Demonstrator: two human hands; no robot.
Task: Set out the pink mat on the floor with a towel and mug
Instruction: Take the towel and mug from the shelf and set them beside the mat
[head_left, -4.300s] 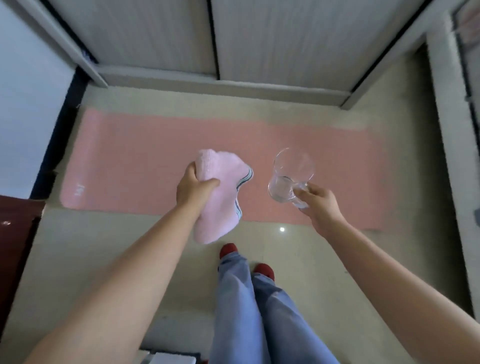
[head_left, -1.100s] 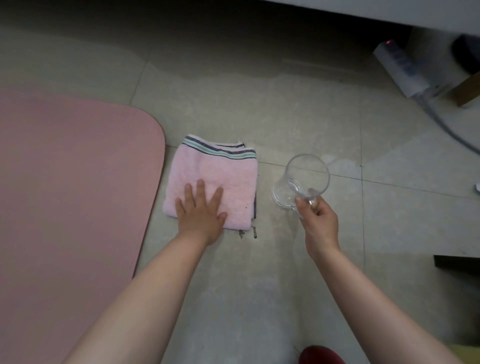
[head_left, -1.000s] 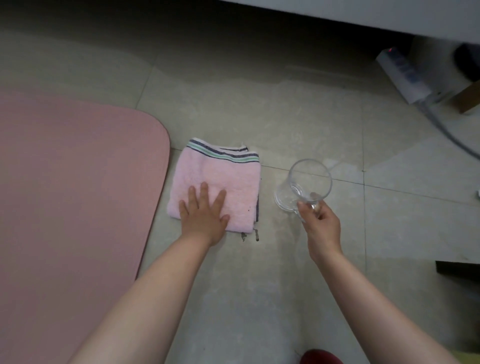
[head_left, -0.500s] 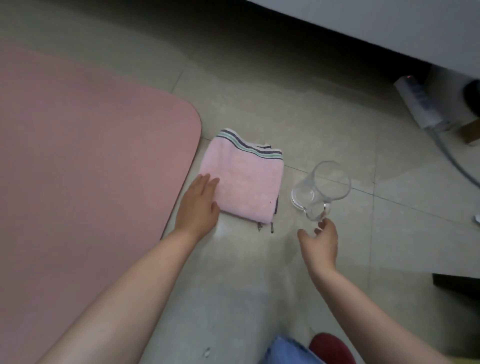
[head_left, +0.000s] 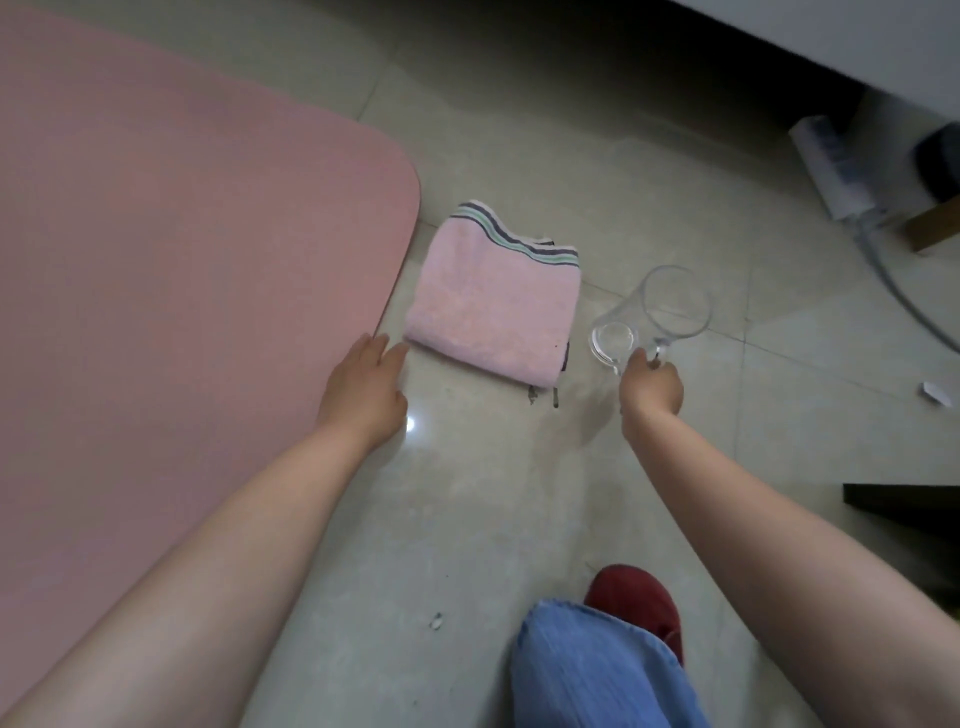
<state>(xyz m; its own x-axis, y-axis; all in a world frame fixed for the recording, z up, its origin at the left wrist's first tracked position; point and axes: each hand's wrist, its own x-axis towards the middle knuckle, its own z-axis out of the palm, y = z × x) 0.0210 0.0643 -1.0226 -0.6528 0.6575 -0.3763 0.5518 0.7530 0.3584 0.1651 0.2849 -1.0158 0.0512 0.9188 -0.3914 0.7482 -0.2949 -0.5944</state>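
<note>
The flat pink foam mat (head_left: 171, 291) covers the left part of the pale tiled floor (head_left: 467, 509), its rounded corner ending just beside the towel. The left hand (head_left: 366, 387) lies low over the floor with fingers straight and spread a little, holding nothing; its fingertips sit in the narrow gap between the mat's edge and the near corner of the towel, and whether they touch either one cannot be told.

The folded pink terry towel (head_left: 493, 306), with a band of grey, white and green stripes along its far edge, rests flat on the floor to the right of the mat and apart from it. A couple of small dark specks (head_left: 543, 405) lie on the tile just below its near right corner.

To the right of the towel stands the clear glass mug (head_left: 652, 317), upright on the floor and close to the towel without touching it. The right hand (head_left: 652, 387) is closed around the mug's handle at the near side.

Farther right, a white power strip (head_left: 831, 171) with a grey cable (head_left: 904, 296) lies near the wall, beside a wooden furniture leg (head_left: 935, 228). A small white scrap (head_left: 937, 392) sits on the tile at the right edge. Below, a red shoe (head_left: 639, 603) and a blue denim trouser leg (head_left: 597, 675) show between the forearms.
</note>
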